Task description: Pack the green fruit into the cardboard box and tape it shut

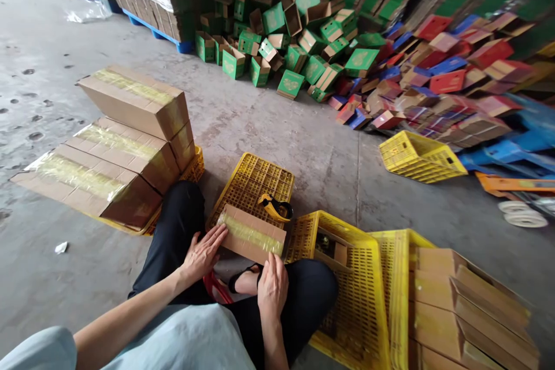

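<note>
A small cardboard box (251,234) with a yellowish strip of clear tape along its top rests partly on an upturned yellow crate (255,182) in front of me. My left hand (204,251) lies on the box's left end, fingers stretched out. At the near right corner, my right hand (273,283) touches the top edge with its fingertips, fingers extended and close together; its palm side is hidden. Just behind the box, a yellow-and-black tape dispenser (276,207) sits on the crate.
Taped cardboard boxes (143,101) are stacked at my left on a yellow crate. Yellow crates (384,295) stand at my right, beside folded cardboard boxes (468,306). Green cartons (290,84) and red and blue cartons (446,81) lie heaped behind, near another yellow crate (418,156).
</note>
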`<state>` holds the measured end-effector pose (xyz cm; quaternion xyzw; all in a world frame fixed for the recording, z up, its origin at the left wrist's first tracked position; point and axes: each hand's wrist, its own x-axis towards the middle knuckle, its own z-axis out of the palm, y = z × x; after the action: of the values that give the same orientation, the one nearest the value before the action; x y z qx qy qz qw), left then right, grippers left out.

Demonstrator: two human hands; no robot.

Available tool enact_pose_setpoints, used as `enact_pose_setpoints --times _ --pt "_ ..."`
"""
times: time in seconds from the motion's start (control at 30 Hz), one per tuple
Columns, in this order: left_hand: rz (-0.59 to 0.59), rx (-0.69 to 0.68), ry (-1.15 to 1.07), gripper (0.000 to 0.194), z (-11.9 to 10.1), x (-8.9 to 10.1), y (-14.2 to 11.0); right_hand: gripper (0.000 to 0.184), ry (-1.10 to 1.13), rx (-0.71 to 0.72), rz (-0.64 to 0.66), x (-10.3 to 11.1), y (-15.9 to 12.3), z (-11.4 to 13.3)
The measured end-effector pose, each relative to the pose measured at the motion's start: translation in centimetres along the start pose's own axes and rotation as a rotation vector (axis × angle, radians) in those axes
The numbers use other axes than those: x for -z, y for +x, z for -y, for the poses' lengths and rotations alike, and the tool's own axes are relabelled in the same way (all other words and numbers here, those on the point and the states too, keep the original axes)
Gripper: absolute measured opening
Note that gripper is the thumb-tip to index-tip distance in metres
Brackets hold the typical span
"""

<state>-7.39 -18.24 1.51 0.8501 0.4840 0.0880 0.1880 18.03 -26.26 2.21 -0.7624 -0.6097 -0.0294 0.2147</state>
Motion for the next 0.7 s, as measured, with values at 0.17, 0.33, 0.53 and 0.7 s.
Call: enact_pose_setpoints --times 0.17,0.33,0.53,0.7 --pt "-0.013 0.001 0.045 0.089 -0.2 -0.9 0.6 0.056 0.204 -0.138 -0.080 -1.2 1.2 -1.5" --pt "-0.038 -0.024 0.106 0.094 -1.8 -2.3 1.5 0.110 0.296 -0.485 0.022 -3.0 3.1 -1.7" --pt "0.110 -0.195 0.054 0.099 -5.6 -3.2 2.9 0.103 0.578 -0.825 0.162 -2.9 4.0 -0.3" --pt "0.148 -0.182 0.029 0.093 -6.4 -3.0 3.8 0.087 0.658 -0.878 0.177 -1.5 4.4 -1.2"
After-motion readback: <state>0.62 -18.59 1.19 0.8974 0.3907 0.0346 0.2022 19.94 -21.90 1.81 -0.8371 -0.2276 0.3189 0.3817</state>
